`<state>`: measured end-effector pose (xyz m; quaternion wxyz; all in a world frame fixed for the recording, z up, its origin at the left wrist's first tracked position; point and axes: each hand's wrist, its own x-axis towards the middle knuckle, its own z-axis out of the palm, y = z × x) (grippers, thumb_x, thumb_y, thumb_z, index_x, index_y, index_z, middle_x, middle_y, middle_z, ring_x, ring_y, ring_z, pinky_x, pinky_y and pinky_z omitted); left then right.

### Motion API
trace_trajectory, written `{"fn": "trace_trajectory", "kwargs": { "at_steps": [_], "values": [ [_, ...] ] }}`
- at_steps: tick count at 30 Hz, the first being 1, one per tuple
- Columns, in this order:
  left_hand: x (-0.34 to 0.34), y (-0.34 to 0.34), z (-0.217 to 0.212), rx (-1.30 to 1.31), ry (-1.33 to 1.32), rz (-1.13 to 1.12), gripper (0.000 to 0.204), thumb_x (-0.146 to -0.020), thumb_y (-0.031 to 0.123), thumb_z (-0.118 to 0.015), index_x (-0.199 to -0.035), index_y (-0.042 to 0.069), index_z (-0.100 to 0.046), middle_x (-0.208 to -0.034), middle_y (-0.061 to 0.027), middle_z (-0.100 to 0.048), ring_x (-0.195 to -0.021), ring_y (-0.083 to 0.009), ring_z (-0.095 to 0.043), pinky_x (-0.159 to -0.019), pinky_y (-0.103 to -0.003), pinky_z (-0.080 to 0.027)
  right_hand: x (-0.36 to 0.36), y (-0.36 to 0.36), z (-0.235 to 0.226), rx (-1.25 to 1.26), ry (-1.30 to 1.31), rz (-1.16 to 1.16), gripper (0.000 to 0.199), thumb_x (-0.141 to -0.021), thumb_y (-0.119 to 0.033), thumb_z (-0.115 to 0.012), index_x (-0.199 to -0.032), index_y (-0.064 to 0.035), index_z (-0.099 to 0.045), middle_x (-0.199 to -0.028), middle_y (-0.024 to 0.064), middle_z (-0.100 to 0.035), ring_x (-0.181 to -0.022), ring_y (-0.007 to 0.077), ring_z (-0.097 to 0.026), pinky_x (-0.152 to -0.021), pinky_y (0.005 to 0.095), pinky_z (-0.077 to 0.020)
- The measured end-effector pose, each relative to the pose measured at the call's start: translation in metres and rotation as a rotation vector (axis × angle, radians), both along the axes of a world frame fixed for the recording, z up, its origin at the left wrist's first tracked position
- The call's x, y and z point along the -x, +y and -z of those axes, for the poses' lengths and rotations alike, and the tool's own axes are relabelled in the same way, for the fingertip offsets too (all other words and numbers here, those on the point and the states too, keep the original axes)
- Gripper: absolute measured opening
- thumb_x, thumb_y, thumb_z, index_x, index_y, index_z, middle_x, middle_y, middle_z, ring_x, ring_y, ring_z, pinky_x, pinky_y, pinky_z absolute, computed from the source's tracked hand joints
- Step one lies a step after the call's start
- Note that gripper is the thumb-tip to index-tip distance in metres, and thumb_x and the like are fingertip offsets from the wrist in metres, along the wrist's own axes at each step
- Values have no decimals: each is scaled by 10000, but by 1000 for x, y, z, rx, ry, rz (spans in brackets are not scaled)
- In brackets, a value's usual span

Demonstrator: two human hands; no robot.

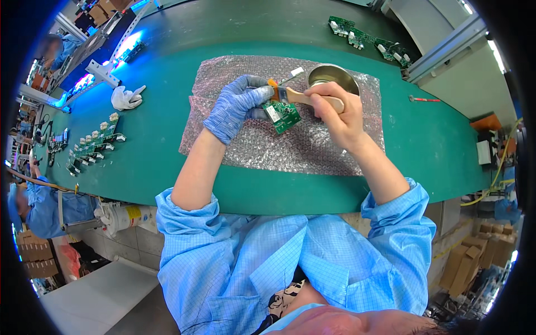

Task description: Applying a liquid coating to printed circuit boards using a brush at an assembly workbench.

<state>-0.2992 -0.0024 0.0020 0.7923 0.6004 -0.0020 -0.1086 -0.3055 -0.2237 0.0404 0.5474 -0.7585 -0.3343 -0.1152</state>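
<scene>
My left hand [233, 109], in a blue-striped glove, is closed on a small green circuit board [287, 118] with white parts on it. In my bare right hand [345, 117] is a flat brush [298, 97] with a wooden handle. The brush's head reaches over the board's upper edge, beside my gloved fingers; whether its bristles touch the board I cannot tell. Just behind my right hand stands a round metal bowl [330, 71], partly covered by that hand. Under all of this lies a sheet of bubble wrap [296, 153].
Several circuit boards stand in a row [95, 142] at the left, near a crumpled white glove [127, 97]. More green boards [368, 40] lie at the far right. A red-handled tool [425, 99] rests on the green mat [441, 148]. Metal framing [103, 72] borders the left side.
</scene>
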Motion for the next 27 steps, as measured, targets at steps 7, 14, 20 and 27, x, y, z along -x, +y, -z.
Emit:
{"fn": "trace_trajectory", "kwargs": {
  "at_steps": [7,14,20,27],
  "values": [
    [0,4,0,98,22,-78,318,-762,206,-678,-991,29,-546,-893,-75,-595,-761,-149,-616,-585,-245,-551,4,-1,3,128,-102,-80,122,-839,-88,-511,-890,-6,-585,-652,50,-575,-558,96,-522,-502,234,-395],
    [-1,1,-2,11,17,-58,284,-765,205,-675,-974,52,-559,-893,-58,-597,-759,-127,-609,-583,-239,-542,6,-13,-7,78,9,-39,130,-842,-95,-513,-908,-14,-589,-655,35,-565,-567,70,-509,-514,223,-394],
    [0,2,-1,38,9,-96,279,-761,204,-676,-967,49,-568,-887,-53,-588,-764,-130,-607,-577,-239,-540,-3,0,1,132,-40,-89,115,-835,-88,-521,-892,-18,-593,-661,36,-559,-589,80,-515,-511,219,-389],
    [-2,5,2,25,-55,-56,299,-755,200,-677,-981,42,-562,-888,-57,-584,-771,-140,-607,-596,-250,-547,0,-24,-9,48,62,27,134,-824,-132,-523,-856,-27,-599,-598,8,-533,-530,65,-482,-488,205,-366]
  ]
}}
